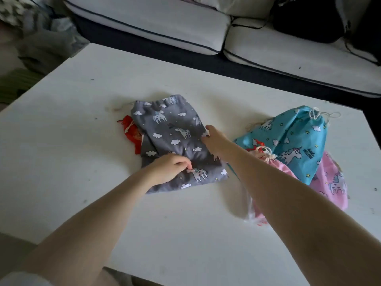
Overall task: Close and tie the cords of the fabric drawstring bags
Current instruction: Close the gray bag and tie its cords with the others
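**Grey bag being positioned for closing**

Head view: the grey bag lies flat near the middle of the white table, its gathered mouth pointing away from the person, towards the sofa. A pale cord trails out from the left end of the mouth, loose and untied, so this bag looks like the one in hand. The left hand rests on the near end of the bag with fingers curled, pinching a fold of fabric between thumb and fingertips, probably to hold the bag down or drag it. The right hand reaches across to the bag's right edge, where its fingers curl over the cloth and grip it; the tips are hidden under the edge. Held at two points like this, the bag can be straightened or turned before the cord is pulled.

A red bag pokes out from beneath the grey one's left side. To the right, a blue bag lies over a pink bag, near but apart from the grey; the blue one's mouth is cinched and its cord knotted, which suggests a finished pile kept clear of the work.
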